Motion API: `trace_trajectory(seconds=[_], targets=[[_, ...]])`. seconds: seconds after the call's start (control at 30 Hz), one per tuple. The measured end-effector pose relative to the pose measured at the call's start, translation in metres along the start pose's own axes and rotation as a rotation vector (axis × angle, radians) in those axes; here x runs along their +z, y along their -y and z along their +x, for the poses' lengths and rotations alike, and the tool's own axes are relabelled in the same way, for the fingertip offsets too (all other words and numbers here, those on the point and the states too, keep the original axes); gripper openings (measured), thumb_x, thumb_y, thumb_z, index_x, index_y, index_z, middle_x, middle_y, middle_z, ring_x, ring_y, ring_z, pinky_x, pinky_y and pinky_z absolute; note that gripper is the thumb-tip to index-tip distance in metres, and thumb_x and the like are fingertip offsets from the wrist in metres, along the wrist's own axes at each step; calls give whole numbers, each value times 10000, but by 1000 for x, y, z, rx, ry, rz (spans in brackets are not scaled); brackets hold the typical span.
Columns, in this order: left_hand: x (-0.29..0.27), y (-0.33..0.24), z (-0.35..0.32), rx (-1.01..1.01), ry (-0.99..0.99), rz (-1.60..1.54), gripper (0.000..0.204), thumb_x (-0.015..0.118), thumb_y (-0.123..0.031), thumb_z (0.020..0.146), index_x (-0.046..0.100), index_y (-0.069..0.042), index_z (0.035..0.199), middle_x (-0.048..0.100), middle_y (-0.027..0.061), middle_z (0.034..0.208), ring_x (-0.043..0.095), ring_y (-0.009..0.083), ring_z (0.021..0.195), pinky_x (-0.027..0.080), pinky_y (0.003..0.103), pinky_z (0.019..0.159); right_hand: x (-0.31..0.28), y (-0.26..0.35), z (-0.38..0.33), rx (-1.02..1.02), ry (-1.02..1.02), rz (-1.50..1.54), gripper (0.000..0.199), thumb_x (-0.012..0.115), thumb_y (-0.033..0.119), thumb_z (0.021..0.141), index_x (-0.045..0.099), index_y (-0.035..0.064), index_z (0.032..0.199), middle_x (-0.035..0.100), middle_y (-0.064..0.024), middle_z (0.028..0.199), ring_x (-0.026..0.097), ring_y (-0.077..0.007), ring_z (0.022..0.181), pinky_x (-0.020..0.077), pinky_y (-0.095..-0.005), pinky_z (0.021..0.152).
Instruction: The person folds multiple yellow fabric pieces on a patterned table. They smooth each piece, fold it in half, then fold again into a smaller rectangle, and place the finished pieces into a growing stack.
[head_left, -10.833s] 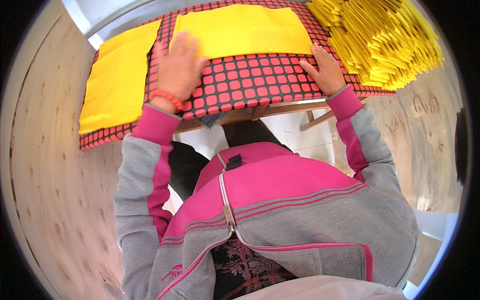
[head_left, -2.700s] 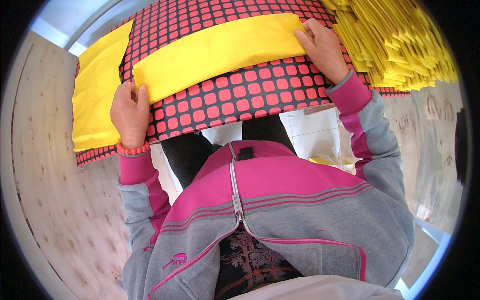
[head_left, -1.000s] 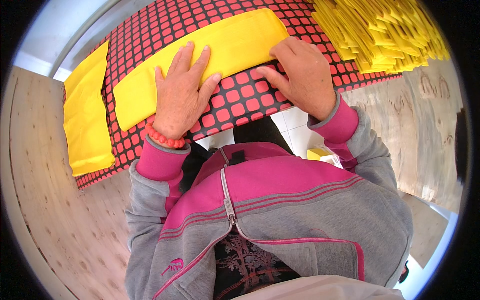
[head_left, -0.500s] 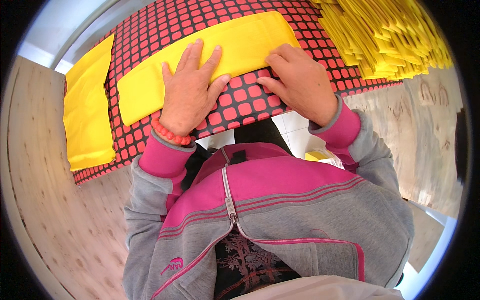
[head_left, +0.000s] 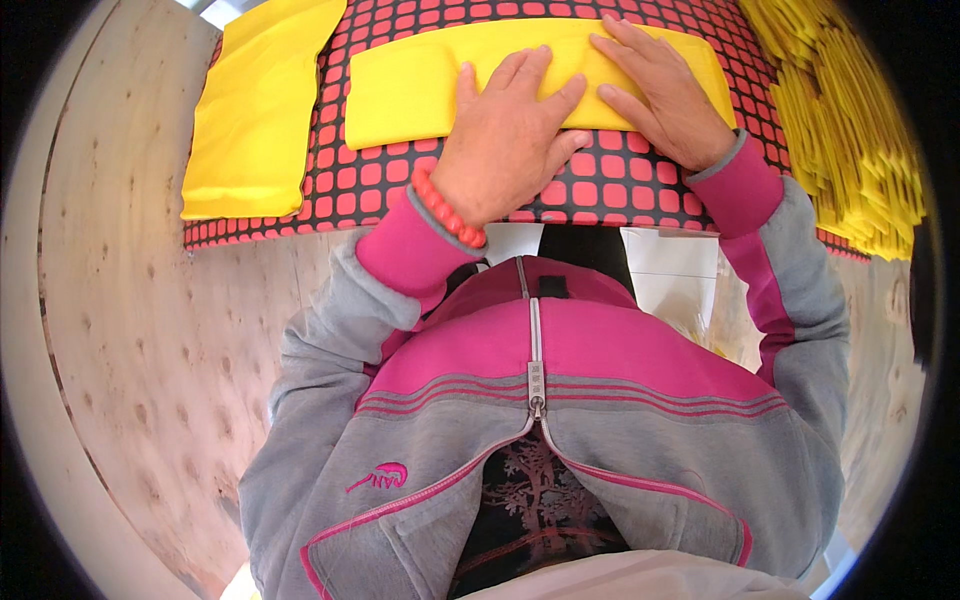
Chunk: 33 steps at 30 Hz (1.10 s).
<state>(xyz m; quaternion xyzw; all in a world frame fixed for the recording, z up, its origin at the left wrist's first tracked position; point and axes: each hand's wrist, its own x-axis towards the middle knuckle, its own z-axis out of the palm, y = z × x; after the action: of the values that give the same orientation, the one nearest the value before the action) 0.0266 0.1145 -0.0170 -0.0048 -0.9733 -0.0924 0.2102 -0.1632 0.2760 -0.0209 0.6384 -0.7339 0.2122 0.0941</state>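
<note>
Yellow folded fabric strip (head_left: 400, 95) lies crosswise on the red-and-black table cover (head_left: 610, 190), btwn a flat yellow fabric piece (head_left: 262, 110) on the L & a stack of folded yellow fabric (head_left: 855, 130) on the R. Going L to R: the flat piece's near end sits close to the cover's front edge, so a brush from the L sleeve (head_left: 335, 300) could rumple it or tug it over. Next, the strip's L end has no hand on it & shows a crease; could lift or creep, b/c nothing pins it. L hand (head_left: 515, 130) is spread wide, fingers on the strip, gripping nothing; uneven push could drag the top layer & skew the fold. Red bead bracelet (head_left: 445, 210) at that wrist might catch fabric if the wrist drops onto it. Cover might slip too if loose; can't tell how it's fixed. R hand (head_left: 665, 95) is also splayed, resting on the strip's R part, nothing pinched; hands working toward each other could ruck the cloth btwn them. Far R, the stack looks ragged & the R sleeve (head_left: 815, 300) is near it; an elbow bump could spill it.
</note>
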Motion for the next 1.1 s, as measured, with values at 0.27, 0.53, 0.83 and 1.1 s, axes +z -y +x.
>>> trace_trajectory(seconds=[0.27,0.53,0.83,1.1], targets=[[-40,9,-48,-190,-84,67,253,743,-204,839,645,-61,1023,626,112,1126,610,321,1003,531,410,803,0,4,0,30,-8,9,645,677,347,926,491,42,1464,411,-183,1567,404,-359,1422,305,-448,1175],[-57,40,-83,-281,-129,167,328,752,-221,866,637,-10,1088,624,163,1263,614,361,1085,514,425,897,-1,3,-1,49,0,30,718,728,368,869,490,39,1461,411,-180,1569,406,-362,1421,306,-453,1175],[-37,18,-28,10,-137,-155,380,636,-272,960,613,-29,1252,510,233,1440,501,414,1299,358,543,1119,-9,15,-3,8,-118,6,651,793,389,836,605,-47,1281,539,-286,1390,535,-409,1283,424,-445,1088],[25,38,36,71,76,-5,554,420,-452,1053,440,-140,1510,344,198,1592,297,357,1495,204,623,1188,-18,-2,-14,86,-165,267,709,763,348,872,504,-31,1413,514,-244,1450,492,-364,1357,391,-442,1136]])
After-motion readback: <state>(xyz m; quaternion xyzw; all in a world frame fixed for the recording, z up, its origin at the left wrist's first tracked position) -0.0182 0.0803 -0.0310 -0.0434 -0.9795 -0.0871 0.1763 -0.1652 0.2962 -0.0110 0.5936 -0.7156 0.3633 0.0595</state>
